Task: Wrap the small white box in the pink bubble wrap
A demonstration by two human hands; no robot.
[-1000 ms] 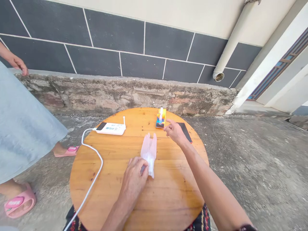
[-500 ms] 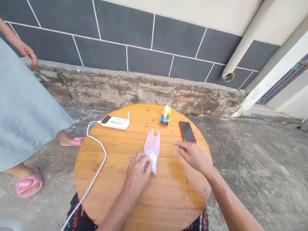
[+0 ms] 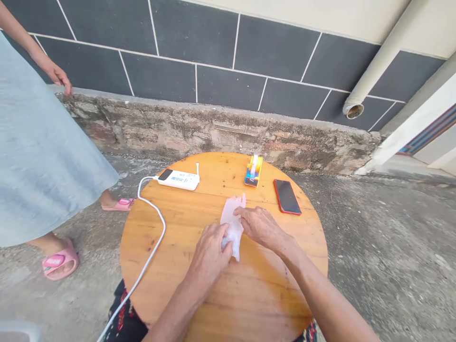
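A thin, crumpled plastic bag (image 3: 231, 218), pale pink at its far end and whiter at the near end, lies on the round wooden table (image 3: 171, 280). My left hand (image 3: 210, 247) grips the near, bunched part, with the bag between thumb and forefinger. At the bag's right side, my right hand (image 3: 261, 227) has its thumb and forefinger closed on the far half. The undersides of the fingers are hidden.
A white power strip (image 3: 180, 180) with a white cable (image 3: 162, 235) lies at the left. Behind the bag stands a yellow-and-blue tape dispenser (image 3: 253, 171). A red-edged phone (image 3: 287, 196) is at the right. Another person in a light blue skirt (image 3: 46, 156) stands left.
My right hand has moved left from beside the phone onto the bag. The bag's far end has gone from two separate strips to a broader sheet. The view has shifted slightly.
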